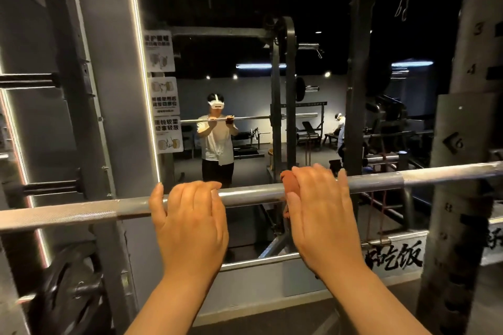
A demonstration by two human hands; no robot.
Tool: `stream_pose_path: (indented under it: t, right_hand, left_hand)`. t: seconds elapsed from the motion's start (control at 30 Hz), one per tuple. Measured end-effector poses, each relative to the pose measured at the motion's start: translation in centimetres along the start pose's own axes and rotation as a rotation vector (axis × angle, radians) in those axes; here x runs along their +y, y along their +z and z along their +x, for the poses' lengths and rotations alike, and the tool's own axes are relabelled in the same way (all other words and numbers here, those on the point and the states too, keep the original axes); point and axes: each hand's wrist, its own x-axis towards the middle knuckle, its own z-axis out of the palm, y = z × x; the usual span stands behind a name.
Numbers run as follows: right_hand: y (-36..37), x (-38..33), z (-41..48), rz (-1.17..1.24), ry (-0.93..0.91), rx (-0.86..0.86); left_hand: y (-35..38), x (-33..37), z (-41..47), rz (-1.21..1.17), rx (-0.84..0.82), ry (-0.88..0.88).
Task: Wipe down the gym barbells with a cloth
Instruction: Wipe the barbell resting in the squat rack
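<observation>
dim gym mirror (245,22) fills the upper frame; a long silver steel barbell (253,194) crosses mid-frame. left hand (190,223) curls over it at centre; right hand (324,215) grips a rust-red cloth (290,181) round it. wiping looks mid-stroke; next, slide the cloth toward frame right.
</observation>
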Motion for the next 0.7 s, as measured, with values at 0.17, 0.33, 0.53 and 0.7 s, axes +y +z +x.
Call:
stream_pose_path:
  t: [0.17,0.33,0.53,0.7]
  right_hand:
    - [0.9,-3.2,0.0,0.081,0.035,0.019]
    - [-0.6,0.6,0.2,-0.044,-0.016,-0.053]
    - [0.5,-3.8,-0.2,0.093,0.077,0.014]
    - [-0.4,-2.7,0.7,0.065,-0.070,-0.110]
  left_hand:
    - [0.6,2.0,-0.1,-0.013,-0.016,-0.102]
    - [0.3,1.1,-0.7,-0.040,-0.025,0.015]
    - [0.2,1.6,-0.8,-0.018,-0.118,-0.014]
    - [-1.4,-0.8,-0.5,-0.040,-0.205,0.139]
